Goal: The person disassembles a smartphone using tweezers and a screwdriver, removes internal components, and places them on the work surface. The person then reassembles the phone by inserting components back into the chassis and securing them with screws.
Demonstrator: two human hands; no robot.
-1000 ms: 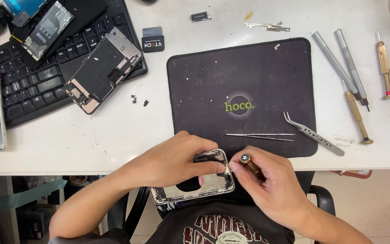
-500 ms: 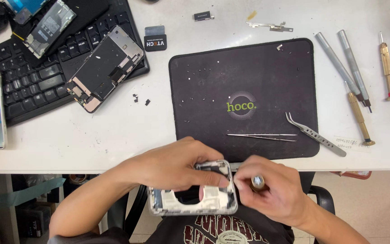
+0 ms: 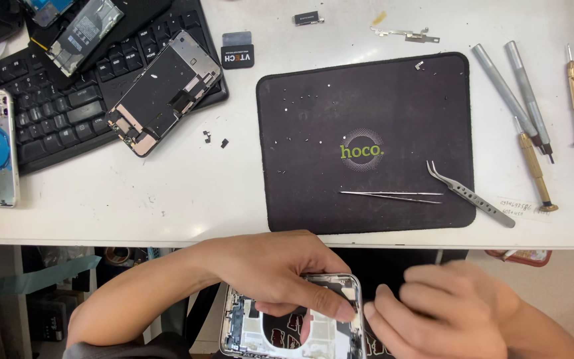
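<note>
Left hand (image 3: 270,269) pinches phone frame (image 3: 293,326) below surface (image 3: 167,193) front edge; right hand (image 3: 440,309) blurred beside it, grip unclear.

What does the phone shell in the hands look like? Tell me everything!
The phone shell is an opened, emptied phone back with a shiny silver metal rim and rounded corners. Inside are small dark and metal parts around a pale middle. It lies face-up below the table edge. The left hand grips it from above; the blurred right hand touches its right edge. Its lower part is cut off.
</note>
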